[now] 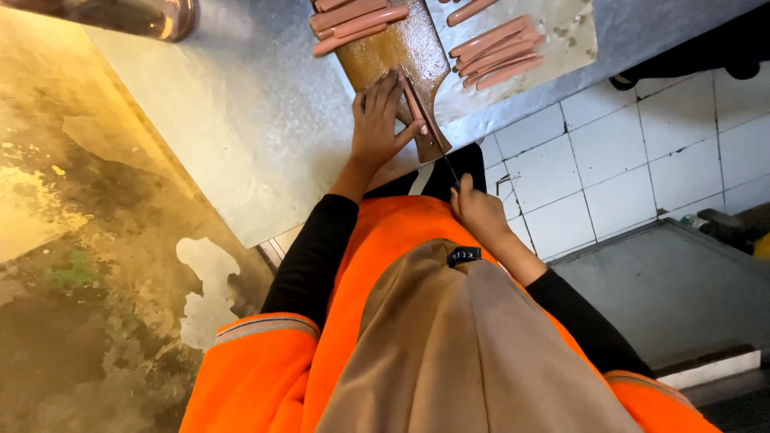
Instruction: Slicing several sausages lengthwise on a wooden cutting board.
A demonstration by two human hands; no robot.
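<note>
White floor tiles (618,184) are seen at the right, below a grey metal tabletop (249,120). On the tabletop a brown wooden cutting board (401,48) is laid, its handle end toward the person. One sausage (415,104) is pinned on the board near that end by the left hand (381,120), fingers flat, thumb against it. A thin knife (437,140) is grasped in the right hand's (479,210) clenched grip, its blade laid along the sausage. More sausages (353,20) are piled at the board's far end. Another heap of sausages (497,52) is spread on a pale sheet (573,32) beside the board. A glass container (136,16) is noted at the upper left; its contents cannot be told.
</note>
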